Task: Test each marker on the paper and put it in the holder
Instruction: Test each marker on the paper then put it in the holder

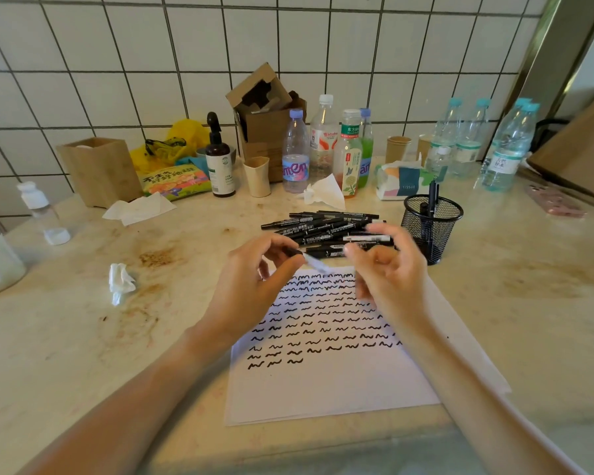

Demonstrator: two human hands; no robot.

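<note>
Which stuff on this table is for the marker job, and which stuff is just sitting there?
For the job:
marker held in the left hand
right hand, blurred
pile of markers
paper with squiggles
mesh holder

Just lying about:
water bottles
tissue pack
crumpled tissue
cardboard box
pump bottle
snack bag

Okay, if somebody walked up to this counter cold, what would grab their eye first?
Probably the paper front and centre, filled with rows of black squiggles, and the two hands above its top edge: the left hand pinches a marker, and the right hand is blurred beside it. Just behind lies a pile of markers, with a mesh holder to its right holding a few markers.
</note>
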